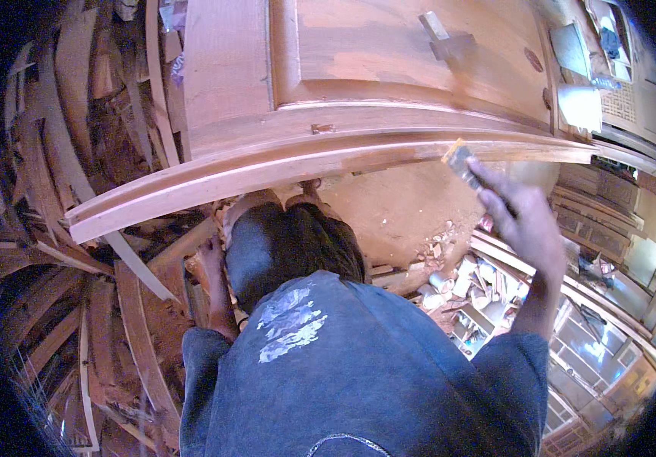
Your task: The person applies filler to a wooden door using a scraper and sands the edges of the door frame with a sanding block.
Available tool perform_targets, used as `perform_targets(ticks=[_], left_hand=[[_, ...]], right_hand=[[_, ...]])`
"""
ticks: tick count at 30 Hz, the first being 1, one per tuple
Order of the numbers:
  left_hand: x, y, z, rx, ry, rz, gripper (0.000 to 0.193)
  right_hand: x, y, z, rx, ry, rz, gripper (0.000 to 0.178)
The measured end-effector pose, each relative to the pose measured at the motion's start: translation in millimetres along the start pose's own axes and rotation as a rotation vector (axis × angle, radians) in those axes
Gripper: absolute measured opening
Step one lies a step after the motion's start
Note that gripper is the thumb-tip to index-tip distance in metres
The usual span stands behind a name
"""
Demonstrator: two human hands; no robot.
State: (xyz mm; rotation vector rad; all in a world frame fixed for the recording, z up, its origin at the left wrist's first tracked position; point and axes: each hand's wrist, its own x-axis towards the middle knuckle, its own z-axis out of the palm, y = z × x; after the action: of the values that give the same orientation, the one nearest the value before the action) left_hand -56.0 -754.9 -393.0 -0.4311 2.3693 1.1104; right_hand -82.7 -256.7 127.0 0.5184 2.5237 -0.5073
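I've got the right hand (522,209) out over the near edge of the door (389,46), fingers curled in tight on what looks like a brush (462,161), its yellowish tip pointing away from me at the long bar (213,185) that runs along that edge. The tip overlaps the bar toward its right end, but from this one view I honestly can't tell if it's touching or just hovering. Left hand (212,255) is down low beside the left knee, below the bar; can't tell how open those fingers are or whether they've got hold of anything. The bar's front face goes brownish next to the brush and pale pink toward its left corner, so my read is we're mid-coat on that face, with the left stretch not yet done. If that's right, the next move calls for laying the tip flat on the face and drawing it lengthwise in one light, even stroke, wrist loose. There's a small wood block (434,25) on the door's panel, well apart from the brush, so I don't see it getting in the way.
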Motion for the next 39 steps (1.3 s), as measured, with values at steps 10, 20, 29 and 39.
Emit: perform_targets(ticks=[10, 20, 29, 39], left_hand=[[35, 85, -47, 0.046, 0.013, 0.104, 0.049], [84, 20, -82, 0.13, -0.119, -0.045, 0.053], [93, -25, -76, 0.174, -0.103, 0.014, 0.051], [66, 6, -61, 0.076, -0.07, -0.026, 0.045]], right_hand=[[2, -100, 139, 0.413, 0.348, 0.064, 0.045], [-4, -125, 151, 0.301, 0.399, 0.214, 0.046], [8, -109, 147, 0.281, 0.487, 0.181, 0.041], [10, -94, 156, 0.262, 0.534, 0.161, 0.044]])
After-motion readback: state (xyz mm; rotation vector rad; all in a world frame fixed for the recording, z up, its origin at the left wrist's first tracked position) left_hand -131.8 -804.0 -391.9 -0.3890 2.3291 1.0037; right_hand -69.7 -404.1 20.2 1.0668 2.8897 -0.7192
